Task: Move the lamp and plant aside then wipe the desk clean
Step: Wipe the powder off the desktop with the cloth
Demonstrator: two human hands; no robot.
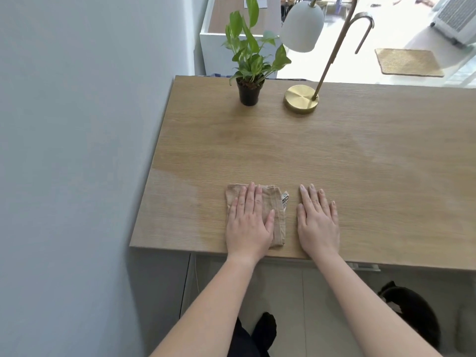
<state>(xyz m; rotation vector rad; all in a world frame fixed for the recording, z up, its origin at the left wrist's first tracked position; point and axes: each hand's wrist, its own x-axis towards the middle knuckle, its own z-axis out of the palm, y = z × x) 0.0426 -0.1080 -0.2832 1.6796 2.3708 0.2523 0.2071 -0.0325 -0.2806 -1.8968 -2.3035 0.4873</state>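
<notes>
A wooden desk (347,155) fills the middle of the view. A small green plant in a black pot (248,92) stands near the far edge. Right of it stands a lamp with a round brass base (300,99), a slanted brass stem and a white shade hanging over the far edge. A folded beige cloth (279,202) lies near the front edge. My left hand (248,220) rests flat on the cloth, fingers extended, covering most of it. My right hand (318,220) lies flat on the bare desk just right of the cloth, holding nothing.
A pale wall (77,150) runs along the desk's left side. Beyond the far edge are a white cabinet (213,52), a woven mat (408,61) on the floor and a white appliance (456,16). Below the front edge a black object (412,313) sits on the floor.
</notes>
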